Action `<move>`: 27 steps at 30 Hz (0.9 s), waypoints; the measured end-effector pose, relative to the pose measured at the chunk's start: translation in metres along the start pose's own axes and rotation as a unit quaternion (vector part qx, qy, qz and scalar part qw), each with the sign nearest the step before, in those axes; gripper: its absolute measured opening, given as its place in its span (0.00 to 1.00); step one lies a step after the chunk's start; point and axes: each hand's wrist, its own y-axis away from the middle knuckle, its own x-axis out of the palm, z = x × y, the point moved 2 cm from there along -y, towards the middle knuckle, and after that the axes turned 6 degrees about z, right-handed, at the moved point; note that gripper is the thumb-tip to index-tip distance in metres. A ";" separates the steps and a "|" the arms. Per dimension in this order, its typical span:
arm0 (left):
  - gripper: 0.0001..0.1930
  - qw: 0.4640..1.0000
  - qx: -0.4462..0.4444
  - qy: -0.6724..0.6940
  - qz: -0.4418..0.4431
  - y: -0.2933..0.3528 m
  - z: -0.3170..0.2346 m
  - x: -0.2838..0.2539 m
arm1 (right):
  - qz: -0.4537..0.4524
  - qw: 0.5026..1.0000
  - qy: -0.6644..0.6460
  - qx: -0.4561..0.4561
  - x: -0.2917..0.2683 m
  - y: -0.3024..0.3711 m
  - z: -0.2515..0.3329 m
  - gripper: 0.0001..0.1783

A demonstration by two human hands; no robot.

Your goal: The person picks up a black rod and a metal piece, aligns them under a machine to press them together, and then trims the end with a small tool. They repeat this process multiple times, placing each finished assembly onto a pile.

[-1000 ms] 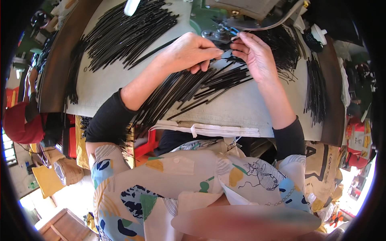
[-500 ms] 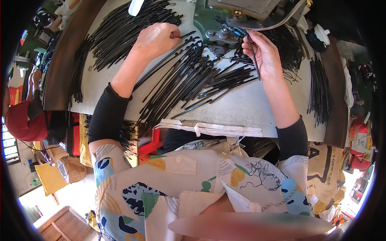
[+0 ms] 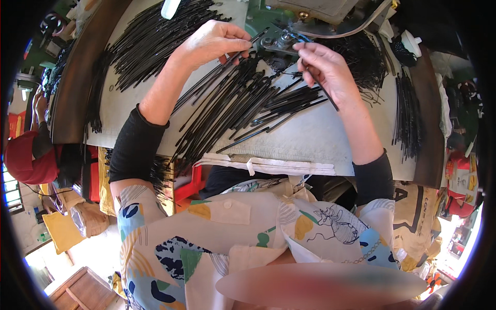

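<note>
Between the thumb and fingers of my left hand point(image 3: 213, 42) is a thin black strip point(image 3: 260, 35), its tip pointing toward the small metal fixture point(image 3: 276, 45) of a green machine point(image 3: 254, 16). My right hand point(image 3: 328, 67), on the other side of that fixture, is closed on another slim black rod point(image 3: 329, 96) that slants down past the palm. Blue-tipped pieces point(image 3: 302, 38) show at the fixture, just above my right fingers. Below both hands lies a loose fan of black strips point(image 3: 227, 101) on the pale tabletop point(image 3: 305, 139).
A large pile of black strips point(image 3: 150, 46) covers the far left, and a tangled black heap point(image 3: 367, 62) sits behind my right hand. More strips point(image 3: 408, 116) lie by the right wooden edge point(image 3: 429, 113). At far left is another person in red point(image 3: 31, 157).
My left hand has moved right and up toward the fixture, with the strip now tilted up in its fingers. My right hand has shifted slightly left, and its rod slants more.
</note>
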 end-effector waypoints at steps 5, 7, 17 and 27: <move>0.15 0.997 -0.015 0.081 0.014 -0.002 -0.003 0.010 | 0.030 0.994 0.103 0.006 0.014 0.010 0.007 0.16; 0.15 0.995 -0.011 0.096 0.032 -0.004 -0.008 0.013 | 0.054 0.987 0.154 0.004 0.015 0.009 0.007 0.16; 0.15 0.992 0.002 0.119 0.042 -0.003 -0.011 0.022 | 0.050 0.984 0.173 -0.004 0.017 0.010 0.007 0.16; 0.14 0.991 0.008 0.126 0.035 -0.005 -0.011 0.023 | 0.043 0.989 0.138 -0.001 0.016 0.013 0.008 0.17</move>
